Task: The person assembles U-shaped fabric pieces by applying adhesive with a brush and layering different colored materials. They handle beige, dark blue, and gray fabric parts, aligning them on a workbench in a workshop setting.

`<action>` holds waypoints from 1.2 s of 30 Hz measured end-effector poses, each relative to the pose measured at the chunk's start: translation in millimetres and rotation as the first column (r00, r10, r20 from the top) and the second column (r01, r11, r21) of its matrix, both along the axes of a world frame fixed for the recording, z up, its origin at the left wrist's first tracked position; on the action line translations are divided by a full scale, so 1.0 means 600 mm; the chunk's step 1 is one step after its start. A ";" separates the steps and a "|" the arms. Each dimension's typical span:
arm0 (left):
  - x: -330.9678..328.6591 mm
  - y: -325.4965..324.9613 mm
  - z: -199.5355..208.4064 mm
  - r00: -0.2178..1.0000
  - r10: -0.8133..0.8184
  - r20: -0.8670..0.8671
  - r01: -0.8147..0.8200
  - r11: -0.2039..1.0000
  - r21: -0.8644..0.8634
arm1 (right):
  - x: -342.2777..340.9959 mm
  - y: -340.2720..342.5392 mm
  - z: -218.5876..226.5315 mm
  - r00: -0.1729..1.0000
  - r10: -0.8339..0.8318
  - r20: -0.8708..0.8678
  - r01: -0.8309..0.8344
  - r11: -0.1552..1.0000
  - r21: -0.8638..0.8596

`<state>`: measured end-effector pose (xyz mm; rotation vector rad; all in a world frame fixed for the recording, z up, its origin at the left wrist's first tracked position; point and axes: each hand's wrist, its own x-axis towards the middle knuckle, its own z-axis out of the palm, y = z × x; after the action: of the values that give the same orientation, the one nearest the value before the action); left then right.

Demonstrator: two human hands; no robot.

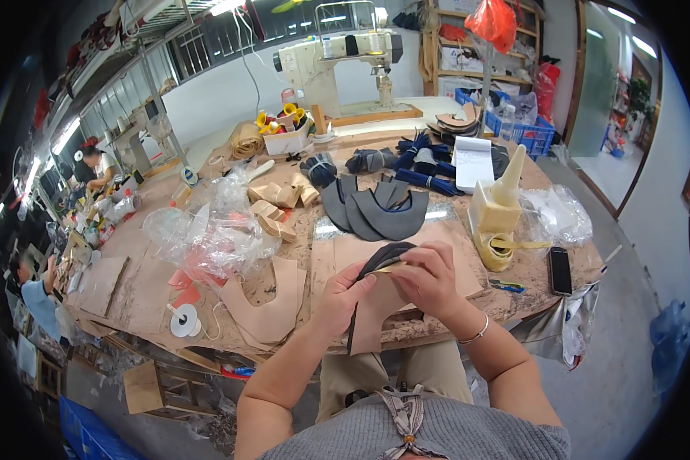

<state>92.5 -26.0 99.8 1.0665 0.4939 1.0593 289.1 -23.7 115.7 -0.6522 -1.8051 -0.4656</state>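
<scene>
My left hand (pixel 341 299) holds a curved shoe-upper piece (pixel 369 322), dark on one face and tan on the other, at the table's near edge. My right hand (pixel 435 280) pinches its upper rim, fingers bent over the fold. A narrow yellowish strip shows along the edge between the two hands; what lies right under the fingertips is hidden. Just beyond them, several dark grey U-shaped pieces (pixel 387 215) overlap on the table. To the left lies a flat tan U-shaped piece (pixel 264 307). Tan sheet material (pixel 452 245) is spread beneath and behind my hands.
Right of my hands stand a yellowed glue container (pixel 489 222), a utility knife (pixel 507 286) and a phone (pixel 560 272). Crumpled clear plastic (pixel 226 222) and a white spool (pixel 184 322) lie left. A sewing machine (pixel 314 73) stands behind; two people work at far left.
</scene>
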 end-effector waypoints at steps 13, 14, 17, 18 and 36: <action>0.007 -0.002 0.007 0.987 0.004 0.159 0.049 0.943 -0.328 | 0.008 -0.003 -0.028 0.996 0.047 0.075 -0.058 0.986 0.154; 0.008 0.000 0.009 0.989 0.008 0.147 0.041 0.944 -0.329 | 0.007 -0.003 -0.028 0.996 0.049 0.078 -0.061 0.986 0.154; 0.008 0.004 0.009 0.992 0.004 0.126 0.037 0.947 -0.318 | 0.006 -0.005 -0.027 0.996 0.057 0.070 -0.067 0.988 0.138; 0.004 0.008 0.002 0.992 -0.008 0.129 0.048 0.950 -0.308 | 0.005 -0.004 -0.027 0.996 0.060 0.066 -0.069 0.989 0.133; 0.008 0.010 -0.005 0.991 0.012 0.132 0.028 0.954 -0.298 | 0.007 -0.005 -0.031 0.997 0.060 0.058 -0.067 0.990 0.125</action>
<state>97.2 -20.3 96.5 0.7251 0.5232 1.0040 293.2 -26.7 97.2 -0.4974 -1.8249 -0.5542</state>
